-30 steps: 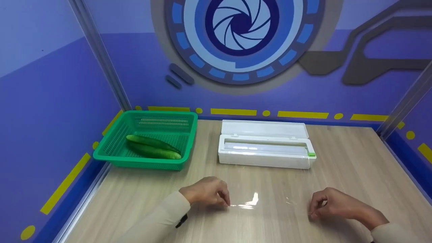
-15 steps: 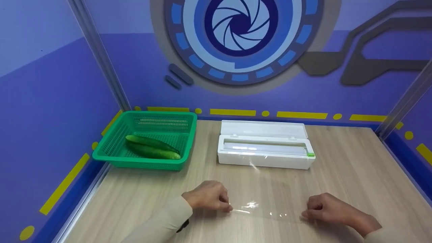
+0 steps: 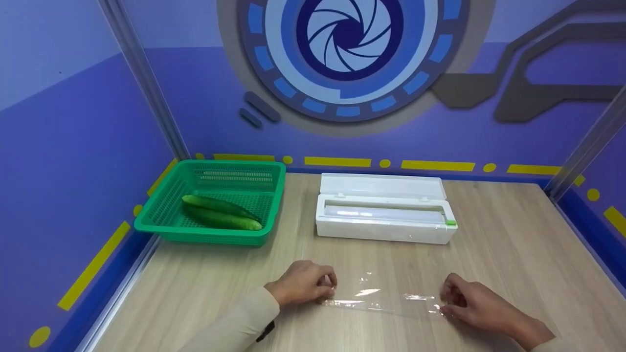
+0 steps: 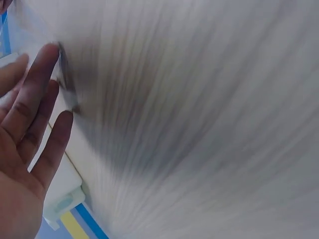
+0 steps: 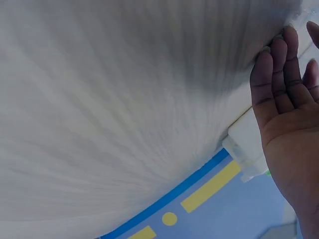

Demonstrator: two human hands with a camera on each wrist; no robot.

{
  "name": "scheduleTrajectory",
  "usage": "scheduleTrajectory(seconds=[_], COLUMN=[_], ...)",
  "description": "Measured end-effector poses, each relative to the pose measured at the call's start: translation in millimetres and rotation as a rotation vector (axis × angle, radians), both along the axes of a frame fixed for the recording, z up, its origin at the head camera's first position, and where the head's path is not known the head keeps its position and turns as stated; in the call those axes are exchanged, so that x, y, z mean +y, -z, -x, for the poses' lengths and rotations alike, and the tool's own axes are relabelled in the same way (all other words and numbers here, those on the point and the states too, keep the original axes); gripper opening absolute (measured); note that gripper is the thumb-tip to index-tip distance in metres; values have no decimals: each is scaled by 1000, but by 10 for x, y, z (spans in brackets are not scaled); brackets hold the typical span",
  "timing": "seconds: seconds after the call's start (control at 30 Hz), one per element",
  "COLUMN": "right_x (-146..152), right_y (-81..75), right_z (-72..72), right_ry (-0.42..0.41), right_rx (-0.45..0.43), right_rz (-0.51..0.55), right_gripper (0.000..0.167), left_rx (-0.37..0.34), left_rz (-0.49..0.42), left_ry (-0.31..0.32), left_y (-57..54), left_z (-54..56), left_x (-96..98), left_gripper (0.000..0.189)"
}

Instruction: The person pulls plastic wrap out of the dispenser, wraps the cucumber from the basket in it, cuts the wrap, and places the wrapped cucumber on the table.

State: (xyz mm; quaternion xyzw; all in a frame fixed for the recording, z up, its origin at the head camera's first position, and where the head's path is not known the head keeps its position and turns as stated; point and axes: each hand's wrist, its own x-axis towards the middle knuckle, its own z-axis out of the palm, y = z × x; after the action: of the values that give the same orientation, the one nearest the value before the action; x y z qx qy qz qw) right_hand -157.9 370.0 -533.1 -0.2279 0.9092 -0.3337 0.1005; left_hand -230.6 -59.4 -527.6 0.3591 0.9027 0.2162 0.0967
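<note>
A sheet of clear plastic wrap (image 3: 381,296), showing mostly by its bright glints, lies over the wooden table in the head view. My left hand (image 3: 304,282) is at its left edge, with thumb and forefinger slightly apart. At the right edge is my right hand (image 3: 472,302), its thumb parted from the fingers. The left wrist view shows the left fingers (image 4: 37,94) loosely extended close over the table. Fairly straight right fingers (image 5: 276,69) appear in the right wrist view. Behind the sheet stands a white wrap dispenser (image 3: 381,232), lid up, with a clear roll inside.
A green plastic basket (image 3: 210,238) at the back left holds two cucumbers (image 3: 222,213). A green slider (image 3: 450,223) sits at the dispenser's right end. Blue and purple panels (image 3: 313,142) enclose the table (image 3: 234,293) at the back and sides.
The wrap came down toward the table, with its glints shifting and spreading. Both hands moved a little nearer me, then loosened from the sheet's edges. Basket and dispenser stayed put.
</note>
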Motion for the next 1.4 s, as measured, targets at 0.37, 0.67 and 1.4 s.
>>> scheduleTrajectory(seconds=[0.37, 0.67, 1.4], right_x=[69, 87, 88], right_y=[96, 86, 83], right_z=[-7, -30, 36], right_ry=[-13, 32, -39], right_rx=[60, 96, 224], right_rz=[57, -60, -119], right_gripper=[56, 74, 75], left_rx=[-30, -32, -24], left_rz=[-22, -26, -76], left_ry=[-35, -38, 14], left_y=[27, 22, 6], left_z=[16, -3, 3], left_x=[41, 39, -47], left_gripper=[33, 33, 25])
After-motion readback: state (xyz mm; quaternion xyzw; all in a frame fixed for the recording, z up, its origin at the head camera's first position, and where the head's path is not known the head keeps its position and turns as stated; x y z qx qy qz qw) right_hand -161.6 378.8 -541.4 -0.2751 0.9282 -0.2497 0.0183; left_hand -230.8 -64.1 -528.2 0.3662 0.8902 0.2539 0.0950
